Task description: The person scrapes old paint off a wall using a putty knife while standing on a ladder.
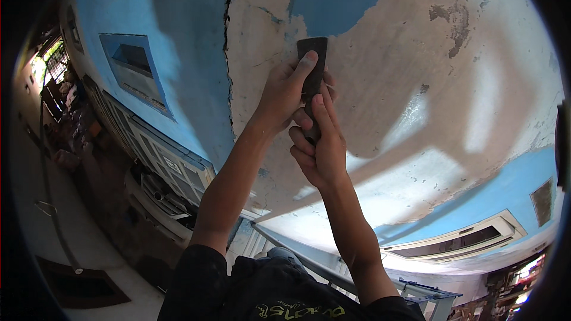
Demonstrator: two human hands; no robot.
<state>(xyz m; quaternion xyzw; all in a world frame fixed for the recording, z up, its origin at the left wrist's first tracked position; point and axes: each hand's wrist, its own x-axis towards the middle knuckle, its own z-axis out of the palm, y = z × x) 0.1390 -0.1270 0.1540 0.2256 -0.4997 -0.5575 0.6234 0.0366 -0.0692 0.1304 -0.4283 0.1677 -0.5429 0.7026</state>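
The biggest thing before me is the wall (380, 89), a wide face of bare, pale plaster with patches of flaking blue paint (342, 0) above and at the lower right, striped with light and shadow. A dark, jagged crack (228, 53) runs down it, with a blue stretch on its left side. Far below on my left sits the front of a pale vehicle (157, 205); down to my right is a white-framed window (455, 242), and on the blue stretch at left a small recessed opening (135, 71). Pale metal rails (306, 268) show beneath me, past my black T-shirt (238, 291). Both my arms reach up to the plaster. My left hand (281, 92) is clamped on the scraper (317, 78), thumb flat along its dark blade (321, 47); my right hand (327, 150) is curled round the handle (311, 134) below, its fingers closed. The scraper points upward in front of the plaster, its top edge near the lower margin of the blue patch; I can't tell whether that edge touches the surface.
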